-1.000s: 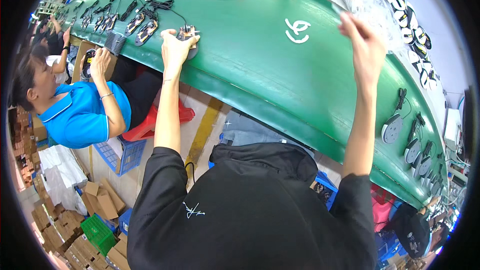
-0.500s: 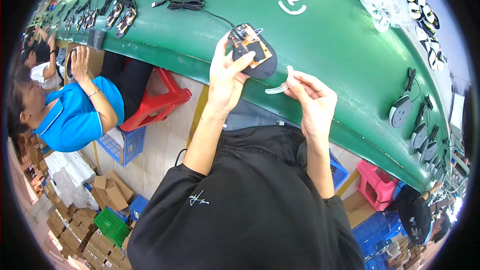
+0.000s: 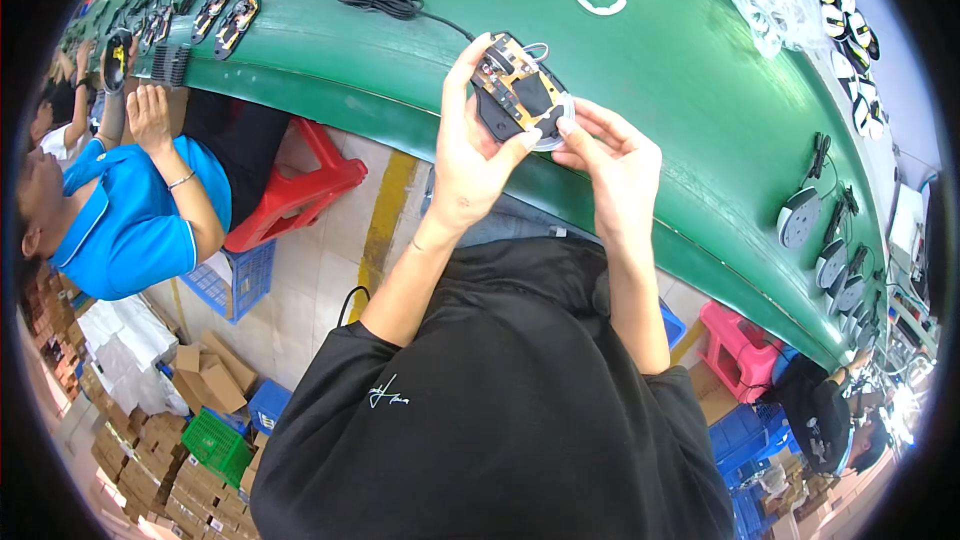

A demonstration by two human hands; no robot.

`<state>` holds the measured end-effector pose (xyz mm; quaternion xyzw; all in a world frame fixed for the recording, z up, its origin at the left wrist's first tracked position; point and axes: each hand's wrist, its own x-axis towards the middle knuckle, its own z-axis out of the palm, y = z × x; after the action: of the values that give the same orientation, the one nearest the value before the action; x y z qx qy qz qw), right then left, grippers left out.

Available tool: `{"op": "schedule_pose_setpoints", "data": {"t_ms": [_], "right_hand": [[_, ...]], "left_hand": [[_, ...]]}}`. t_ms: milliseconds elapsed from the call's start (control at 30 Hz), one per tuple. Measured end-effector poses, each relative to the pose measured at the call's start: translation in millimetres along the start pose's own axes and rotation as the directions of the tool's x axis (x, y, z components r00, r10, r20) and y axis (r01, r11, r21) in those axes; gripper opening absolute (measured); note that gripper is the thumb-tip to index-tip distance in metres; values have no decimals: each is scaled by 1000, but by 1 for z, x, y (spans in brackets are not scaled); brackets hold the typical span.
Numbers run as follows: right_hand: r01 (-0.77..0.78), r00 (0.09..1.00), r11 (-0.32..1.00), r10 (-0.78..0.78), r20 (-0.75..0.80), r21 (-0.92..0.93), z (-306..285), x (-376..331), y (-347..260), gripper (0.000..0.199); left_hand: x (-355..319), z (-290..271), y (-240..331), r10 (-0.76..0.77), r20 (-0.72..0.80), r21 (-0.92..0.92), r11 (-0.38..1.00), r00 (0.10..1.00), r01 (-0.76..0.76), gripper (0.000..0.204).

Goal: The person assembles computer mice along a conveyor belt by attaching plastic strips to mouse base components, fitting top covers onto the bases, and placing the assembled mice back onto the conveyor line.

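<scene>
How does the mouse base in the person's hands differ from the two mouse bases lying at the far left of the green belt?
The held mouse base is lifted off the green belt, gripped by the left hand and right hand; the two bases lie untouched, side by side. Both kinds show open circuit boards and black cables.

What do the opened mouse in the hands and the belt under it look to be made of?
Mouse: matte black plastic shell holding a tan circuit board with small parts, and a clear, likely plastic strip along its edge. Belt: smooth green rubbery or vinyl sheet with a faint sheen; which of the two is unclear.
</scene>
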<state>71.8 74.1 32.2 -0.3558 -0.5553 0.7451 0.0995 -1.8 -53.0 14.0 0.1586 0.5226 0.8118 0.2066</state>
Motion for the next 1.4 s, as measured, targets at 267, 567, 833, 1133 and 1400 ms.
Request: {"op": "schedule_pose_setpoints", "data": {"t_ms": [267, 567, 833, 1133, 1400], "right_hand": [[-54, 995, 997, 49, 86, 61, 3, -8, 4, 15], [331, 943, 817, -310, 124, -473, -6, -21, -16, 15], [871, 489, 164, -386, 782, -464, 10, 31, -60, 11], [90, 927, 966, 8, 376, -242, 26, 20, -29, 14], [-81, 925, 964, 167, 340, -251, 12, 16, -18, 31]], "left_hand": [[1, 3, -5, -75, 62, -241, 967, 995, 88, 78], [13, -18, 4, -389, 130, -615, 690, 912, 382, 53], [8, -18, 9, -372, 136, -635, 679, 918, 369, 48], [16, -16, 4, -129, -233, -204, 976, 964, 81, 46], [30, -32, -4, -258, -119, -571, 808, 959, 146, 49]]}}
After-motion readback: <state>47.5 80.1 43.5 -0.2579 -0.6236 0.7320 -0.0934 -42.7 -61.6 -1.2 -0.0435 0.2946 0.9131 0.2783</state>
